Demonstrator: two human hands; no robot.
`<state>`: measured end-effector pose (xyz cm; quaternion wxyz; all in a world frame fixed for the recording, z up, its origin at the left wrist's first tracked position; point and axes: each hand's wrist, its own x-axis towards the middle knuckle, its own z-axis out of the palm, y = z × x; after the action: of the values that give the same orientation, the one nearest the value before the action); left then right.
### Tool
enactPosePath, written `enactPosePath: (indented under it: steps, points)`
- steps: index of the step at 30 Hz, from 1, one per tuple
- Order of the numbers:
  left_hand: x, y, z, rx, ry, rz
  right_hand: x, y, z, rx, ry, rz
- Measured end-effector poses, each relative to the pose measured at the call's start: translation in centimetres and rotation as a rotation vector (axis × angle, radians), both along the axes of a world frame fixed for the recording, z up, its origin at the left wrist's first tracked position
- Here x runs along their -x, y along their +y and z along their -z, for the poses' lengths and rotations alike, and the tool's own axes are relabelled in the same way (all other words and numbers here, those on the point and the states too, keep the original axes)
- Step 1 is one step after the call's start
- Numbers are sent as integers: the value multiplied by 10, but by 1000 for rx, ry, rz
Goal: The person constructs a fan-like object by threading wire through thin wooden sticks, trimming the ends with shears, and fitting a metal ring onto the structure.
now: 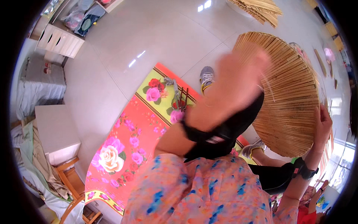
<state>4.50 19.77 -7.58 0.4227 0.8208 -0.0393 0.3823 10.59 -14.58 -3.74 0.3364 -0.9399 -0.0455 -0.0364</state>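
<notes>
"Holding what, the right hand (pixel 323 125)?"
"A slatted disc (pixel 289 99), by its edge, out to the right."
"And the left hand (pixel 242 69)?"
"Blurred, in front of the disc's left side; I can't tell if it grips."
"Lower down?"
"A flowered mat (pixel 125 138) with tools (pixel 176 90) on it, a grey shoe (pixel 207 75) just past its edge."
"Farther off?"
"More slats (pixel 263 9), above the pale floor (pixel 164 33)."
</notes>
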Motion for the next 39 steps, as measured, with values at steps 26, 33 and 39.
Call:
enactPosePath:
  steps: [26,33,39]
  points:
    - [209,225,444,-443,873,-486,-4,-25,-1,136,113,-36]
    - [132,198,387,163,736,-440,-58,-56,7,-26,55,-128]
    - [90,181,330,183,878,-365,-106,-65,3,144,-22,-154]
